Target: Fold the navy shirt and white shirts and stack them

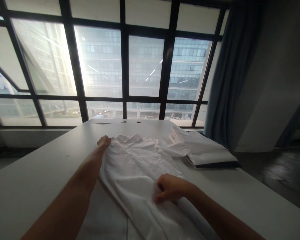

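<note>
A white shirt (pixel 132 176) lies spread along the table, its collar at the far end and its body running toward me. The cloth is wrinkled around the collar and upper part. My left hand (pixel 104 140) is closed on the far left edge of the shirt, beside the collar, with that arm stretched out. Over the lower right part of the shirt, my right hand (pixel 168 188) is curled, with fingers and thumb bent around the fabric. It is slightly blurred, and its grip is partly hidden.
The white table (pixel 72 150) stretches toward the windows. At the right, folded white cloth (pixel 207 148) with a dark layer beneath lies near the table's edge, partly touching the shirt. A paper sheet (pixel 107 121) lies at the far end. A blue curtain (pixel 222 93) hangs beyond.
</note>
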`<state>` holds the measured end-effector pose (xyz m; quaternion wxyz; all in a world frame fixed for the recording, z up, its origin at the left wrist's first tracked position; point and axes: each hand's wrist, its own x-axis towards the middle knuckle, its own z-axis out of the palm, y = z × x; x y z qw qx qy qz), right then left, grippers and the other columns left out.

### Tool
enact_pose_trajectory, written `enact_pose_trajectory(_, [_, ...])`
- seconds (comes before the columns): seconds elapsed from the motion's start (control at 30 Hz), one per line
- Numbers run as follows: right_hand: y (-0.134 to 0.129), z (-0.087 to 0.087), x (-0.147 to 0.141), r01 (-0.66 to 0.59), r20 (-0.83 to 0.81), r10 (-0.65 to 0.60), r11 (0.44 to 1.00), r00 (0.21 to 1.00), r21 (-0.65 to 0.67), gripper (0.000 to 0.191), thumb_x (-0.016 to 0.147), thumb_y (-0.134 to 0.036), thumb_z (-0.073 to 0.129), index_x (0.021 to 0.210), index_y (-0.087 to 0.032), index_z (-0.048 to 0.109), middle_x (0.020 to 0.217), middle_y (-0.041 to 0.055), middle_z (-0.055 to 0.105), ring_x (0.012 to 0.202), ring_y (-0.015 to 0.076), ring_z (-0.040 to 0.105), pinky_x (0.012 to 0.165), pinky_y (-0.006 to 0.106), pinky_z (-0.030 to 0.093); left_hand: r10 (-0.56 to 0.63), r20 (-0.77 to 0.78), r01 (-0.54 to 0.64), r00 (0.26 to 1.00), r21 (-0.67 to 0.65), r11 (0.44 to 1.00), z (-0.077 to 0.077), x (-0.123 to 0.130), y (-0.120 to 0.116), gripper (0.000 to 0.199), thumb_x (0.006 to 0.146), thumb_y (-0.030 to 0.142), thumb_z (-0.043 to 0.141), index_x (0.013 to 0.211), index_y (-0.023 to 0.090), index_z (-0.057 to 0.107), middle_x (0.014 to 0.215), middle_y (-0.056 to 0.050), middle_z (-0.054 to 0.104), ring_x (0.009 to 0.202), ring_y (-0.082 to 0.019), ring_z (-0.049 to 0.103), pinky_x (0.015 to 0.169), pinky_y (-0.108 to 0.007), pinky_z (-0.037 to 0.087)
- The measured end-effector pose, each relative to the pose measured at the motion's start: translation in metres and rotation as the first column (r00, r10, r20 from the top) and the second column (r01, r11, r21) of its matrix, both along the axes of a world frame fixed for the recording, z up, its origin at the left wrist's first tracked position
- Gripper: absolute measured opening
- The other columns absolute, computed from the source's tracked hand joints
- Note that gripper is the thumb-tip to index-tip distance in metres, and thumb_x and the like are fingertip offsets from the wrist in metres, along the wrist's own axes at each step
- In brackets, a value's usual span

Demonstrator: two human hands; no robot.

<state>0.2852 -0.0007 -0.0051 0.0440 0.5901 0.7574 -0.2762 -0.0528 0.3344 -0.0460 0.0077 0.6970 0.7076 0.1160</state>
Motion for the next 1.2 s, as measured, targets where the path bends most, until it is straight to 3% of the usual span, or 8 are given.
enact_pose_trajectory(0.2, [-0.017, 0.013, 0.01, 0.027, 0.01, -0.025, 0.941, 1.0, -0.336, 0.033, 0.065, -0.039, 0.078, 0.059, -0.016, 0.056, 0.049, -0.0035, 0.055, 0.047, 0.0121, 0.056, 0.049, 0.019, 0.042, 0.05, 0.044, -0.049, 0.998, -0.038, 0.998, 0.009, 0.013, -0.021, 0.053, 0.087, 0.059, 0.05, 0.107, 0.013, 0.069, 0.119, -0.02, 0.067, 0.109, -0.031, 0.065, 0.081, -0.034, 0.052])
enact_pose_trajectory(0.37, [-0.019, 0.011, 0.01, 0.049, -0.035, -0.065, 0.934, 0.997, -0.355, 0.024, 0.069, -0.032, 0.074, 0.061, -0.016, 0.058, 0.049, -0.0039, 0.055, 0.043, 0.0114, 0.054, 0.045, 0.018, 0.042, 0.09, 0.058, -0.087, 0.994, -0.047, 0.995, 0.014, 0.018, -0.024, 0.04, 0.085, 0.045, 0.059, 0.11, 0.014, 0.069, 0.122, -0.019, 0.066, 0.11, -0.03, 0.065, 0.082, -0.032, 0.052])
enact_pose_trajectory(0.67, [-0.019, 0.011, 0.013, 0.067, 0.004, -0.069, 0.95, 0.998, -0.304, 0.028, 0.073, -0.034, 0.073, 0.061, -0.017, 0.056, 0.049, -0.0033, 0.056, 0.049, 0.0136, 0.061, 0.052, 0.019, 0.045, 0.19, 0.046, -0.189, 0.981, -0.035, 0.981, 0.005, -0.001, -0.018, 0.048, 0.094, 0.045, 0.04, 0.114, 0.012, 0.068, 0.12, -0.024, 0.066, 0.11, -0.032, 0.064, 0.079, -0.036, 0.053])
enact_pose_trajectory(0.87, [-0.018, 0.013, 0.022, 0.155, -0.044, -0.176, 0.94, 0.983, -0.306, 0.026, 0.072, -0.025, 0.075, 0.091, -0.016, 0.06, 0.056, -0.0033, 0.061, 0.054, 0.0162, 0.064, 0.054, 0.022, 0.049, -0.01, -0.108, 0.013, 0.994, 0.029, 0.999, 0.013, 0.009, -0.035, 0.053, 0.096, 0.047, 0.032, 0.118, 0.012, 0.066, 0.129, -0.02, 0.061, 0.119, -0.032, 0.057, 0.093, -0.041, 0.047])
enact_pose_trajectory(0.93, [-0.021, 0.017, 0.02, 0.121, 0.004, -0.122, 0.978, 0.993, -0.172, 0.03, 0.07, -0.025, 0.079, 0.093, -0.017, 0.062, 0.065, 0.0004, 0.066, 0.066, 0.0197, 0.068, 0.063, 0.026, 0.052, -0.123, -0.17, 0.124, 0.978, -0.007, 0.992, 0.013, 0.01, -0.047, 0.056, 0.096, 0.052, 0.03, 0.124, 0.016, 0.063, 0.139, -0.017, 0.055, 0.127, -0.033, 0.051, 0.1, -0.043, 0.043])
enact_pose_trajectory(1.0, [-0.023, 0.02, 0.012, 0.071, 0.029, -0.074, 0.994, 0.997, 0.087, 0.028, 0.073, -0.028, 0.08, 0.095, -0.018, 0.065, 0.082, 0.0054, 0.071, 0.081, 0.0237, 0.069, 0.076, 0.031, 0.052, -0.223, -0.225, 0.224, 0.948, -0.022, 0.974, 0.008, 0.008, -0.062, 0.063, 0.095, 0.058, 0.029, 0.137, 0.019, 0.055, 0.152, -0.014, 0.041, 0.139, -0.032, 0.038, 0.109, -0.046, 0.034])
enact_pose_trajectory(1.1, [-0.024, 0.01, -0.01, 0.011, -0.077, 0.027, 0.889, 0.997, 0.457, 0.032, 0.087, -0.039, 0.069, 0.112, -0.018, 0.066, 0.114, 0.012, 0.068, 0.107, 0.028, 0.063, 0.095, 0.038, 0.047, -0.281, -0.235, 0.268, 0.931, -0.086, 0.96, -0.01, 0.003, -0.087, 0.074, 0.094, 0.064, 0.025, 0.15, 0.017, 0.038, 0.16, -0.014, 0.024, 0.147, -0.031, 0.022, 0.115, -0.048, 0.024])
enact_pose_trajectory(1.2, [-0.023, -0.014, -0.028, -0.208, -0.126, 0.324, 0.812, 0.937, 0.546, 0.065, 0.09, -0.054, 0.062, 0.141, -0.016, 0.05, 0.146, 0.0153, 0.046, 0.136, 0.0298, 0.039, 0.114, 0.043, 0.029, -0.3, -0.174, 0.279, 0.938, -0.135, 0.951, -0.031, -0.004, -0.106, 0.074, 0.096, 0.063, 0.021, 0.153, 0.017, 0.031, 0.161, -0.014, 0.021, 0.149, -0.03, 0.017, 0.116, -0.048, 0.022])
